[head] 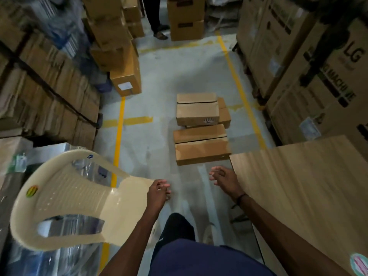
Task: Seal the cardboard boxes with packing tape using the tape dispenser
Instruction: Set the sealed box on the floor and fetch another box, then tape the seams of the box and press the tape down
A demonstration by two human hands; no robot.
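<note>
Both hands hang loosely curled and hold nothing: left hand (pixel 158 193) beside a chair (pixel 65 198), right hand (pixel 223 179) just short of the boxes (pixel 201 144). Near box lies crosswise ahead, its flap seam apparently untaped; no dispenser shows, so sealing looks unstarted.

Warehouse aisle, no doubt about it

Stacked cardboard boxes (pixel 111 34) crowd both sides, big LG appliance cartons (pixel 322 80) sit on the right, yellow lane lines (pixel 242 92) are painted on the concrete floor (pixel 159 76), and shrink-wrapped goods (pixel 65 30) are on the left.
</note>
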